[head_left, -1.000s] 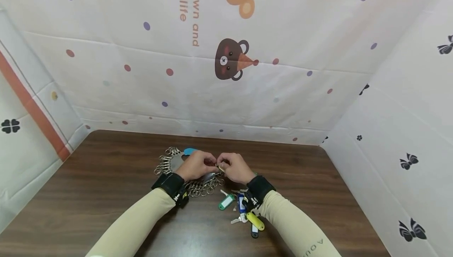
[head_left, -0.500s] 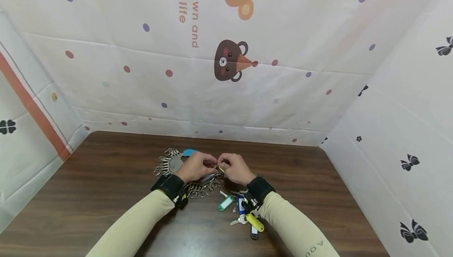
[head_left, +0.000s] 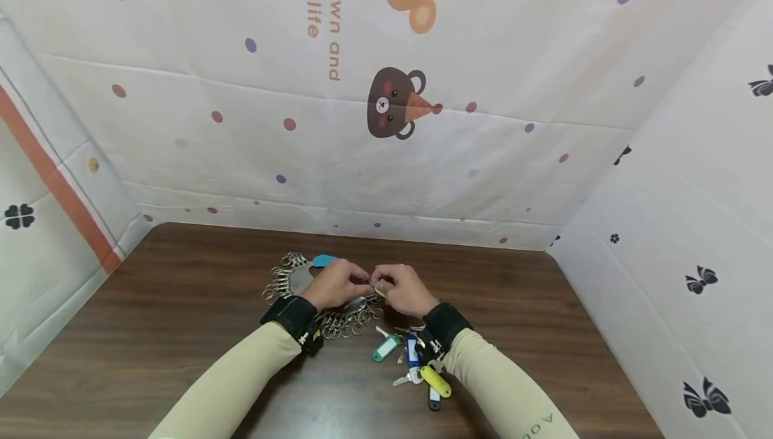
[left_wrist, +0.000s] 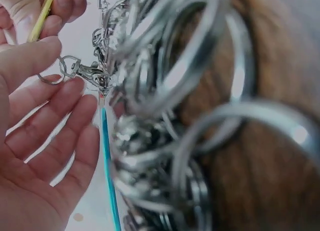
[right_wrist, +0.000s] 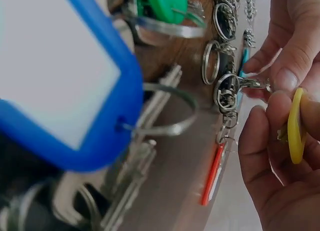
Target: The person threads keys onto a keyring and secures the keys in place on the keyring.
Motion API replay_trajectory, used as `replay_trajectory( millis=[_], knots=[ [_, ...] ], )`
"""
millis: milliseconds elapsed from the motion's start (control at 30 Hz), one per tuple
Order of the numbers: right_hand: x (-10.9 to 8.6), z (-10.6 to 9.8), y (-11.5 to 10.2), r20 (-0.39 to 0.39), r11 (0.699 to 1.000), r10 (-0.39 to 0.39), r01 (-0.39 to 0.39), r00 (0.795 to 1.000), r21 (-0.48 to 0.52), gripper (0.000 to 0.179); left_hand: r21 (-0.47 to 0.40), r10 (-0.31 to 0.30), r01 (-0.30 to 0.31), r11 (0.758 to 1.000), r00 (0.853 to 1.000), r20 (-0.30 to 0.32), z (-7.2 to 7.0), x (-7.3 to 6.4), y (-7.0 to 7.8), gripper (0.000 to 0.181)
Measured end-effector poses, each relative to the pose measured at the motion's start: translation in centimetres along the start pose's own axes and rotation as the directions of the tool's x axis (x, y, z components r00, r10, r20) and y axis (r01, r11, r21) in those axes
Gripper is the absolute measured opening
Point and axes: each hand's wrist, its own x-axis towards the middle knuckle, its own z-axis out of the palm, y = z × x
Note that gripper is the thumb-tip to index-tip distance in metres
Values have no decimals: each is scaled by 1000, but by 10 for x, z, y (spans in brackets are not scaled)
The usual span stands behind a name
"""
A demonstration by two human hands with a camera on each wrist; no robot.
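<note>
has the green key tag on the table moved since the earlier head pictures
No; against the brown bear print, the green key tag shows no clear shift either way.

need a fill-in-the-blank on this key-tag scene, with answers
1. The right hand pinches a plastic key tag coloured ____.
2. The left hand holds a round silver ring made of ____.
3. In the head view, the green plastic key tag lies to the ____ of the blue plastic key tag.
4. The wide wristband on each arm is ____ in colour.

Missing words: yellow; metal; left; black.
</note>
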Motion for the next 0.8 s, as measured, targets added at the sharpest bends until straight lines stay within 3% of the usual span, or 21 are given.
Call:
replay_trajectory(
  millis=[100, 167, 333, 567, 800],
  knots=[
    [0, -2, 1, -16, 1000, -2, 1, 1000, -26, 16, 32, 3, -4, 999, 1000, 14, 0, 0, 2, 11],
    [1, -4, 3, -41, 999, 16, -18, 999, -44, 16, 41, -28, 27, 999, 999, 19, 0, 0, 4, 13],
    [4, -12, 13, -114, 985, 145, -154, 983, -77, 13, 100, -99, 95, 991, 994, 42, -1, -2, 8, 14],
    [13, -18, 32, -70, 945, 244, -253, 967, -205, 12, 132, -167, 155, 979, 981, 93, -5, -4, 7, 2],
    [20, -26, 34, -1, 930, 340, -337, 940, -150, 21, 108, -154, 139, 984, 978, 138, -7, -2, 6, 4]
  ],
)
